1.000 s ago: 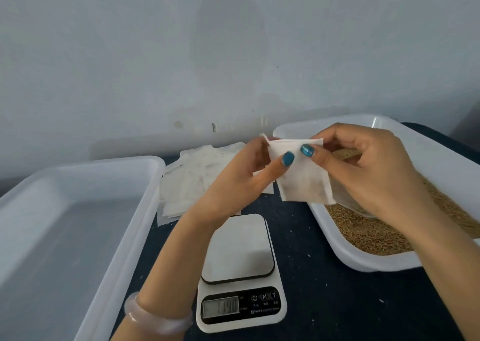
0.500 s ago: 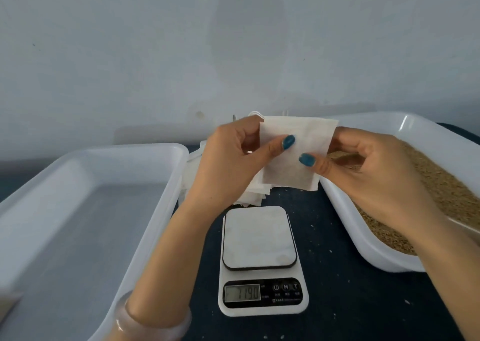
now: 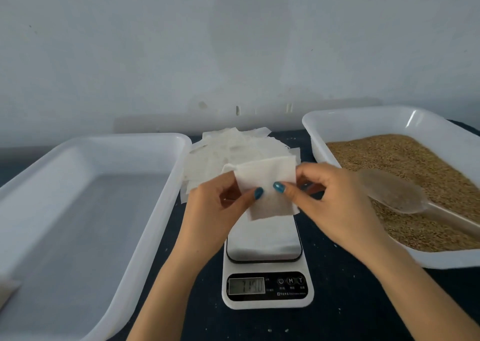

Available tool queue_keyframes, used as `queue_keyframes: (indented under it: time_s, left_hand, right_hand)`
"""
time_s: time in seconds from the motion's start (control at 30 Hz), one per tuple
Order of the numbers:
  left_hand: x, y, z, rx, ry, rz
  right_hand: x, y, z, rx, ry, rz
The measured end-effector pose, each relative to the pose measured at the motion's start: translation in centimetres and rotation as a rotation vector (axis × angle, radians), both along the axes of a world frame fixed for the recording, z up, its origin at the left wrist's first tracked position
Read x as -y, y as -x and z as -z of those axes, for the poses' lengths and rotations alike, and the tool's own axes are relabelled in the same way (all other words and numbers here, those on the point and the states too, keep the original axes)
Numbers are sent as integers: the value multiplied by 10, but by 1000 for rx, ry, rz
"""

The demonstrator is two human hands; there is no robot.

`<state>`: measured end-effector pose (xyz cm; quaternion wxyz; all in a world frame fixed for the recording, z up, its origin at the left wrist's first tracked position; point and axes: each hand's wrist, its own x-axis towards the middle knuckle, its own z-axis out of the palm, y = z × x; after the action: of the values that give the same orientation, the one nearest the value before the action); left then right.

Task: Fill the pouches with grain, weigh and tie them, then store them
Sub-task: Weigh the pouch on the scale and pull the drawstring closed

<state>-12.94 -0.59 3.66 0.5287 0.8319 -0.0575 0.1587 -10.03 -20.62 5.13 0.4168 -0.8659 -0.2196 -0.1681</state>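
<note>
An empty white pouch (image 3: 267,182) is held up above the scale (image 3: 265,242). My left hand (image 3: 218,205) pinches its left side, thumb on the front. My right hand (image 3: 327,198) pinches its right side the same way. Behind it lies a pile of flat white pouches (image 3: 228,153). At the right a white tray (image 3: 363,122) holds brown grain (image 3: 405,159), with a clear plastic scoop (image 3: 397,195) lying in it. The scale's display (image 3: 246,286) is lit.
A large white tray (image 3: 85,211) stands at the left; a pale thing shows at its near left corner. Everything sits on a dark tabletop (image 3: 345,301) with a few stray grains. A pale wall runs close behind.
The pouch and both hands have sunk lower in view and sit closer over the scale. The view has shifted so the grain tray and scoop show more fully.
</note>
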Motion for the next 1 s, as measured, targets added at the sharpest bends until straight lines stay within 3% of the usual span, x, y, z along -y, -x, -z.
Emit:
queue_keyframes:
  time_s: [0.23, 0.57, 1.0]
  left_hand:
    - [-13, -6, 35, -156, -145, -46]
    - [-10, -3, 45, -63, -284, -17]
    - [-9, -1, 47, -95, -348, -41]
  right_hand:
    - [-14, -11, 54, -32, 121, 43]
    - [-8, -13, 77, -69, 68, 14]
    - [-6, -10, 80, -45, 93, -10]
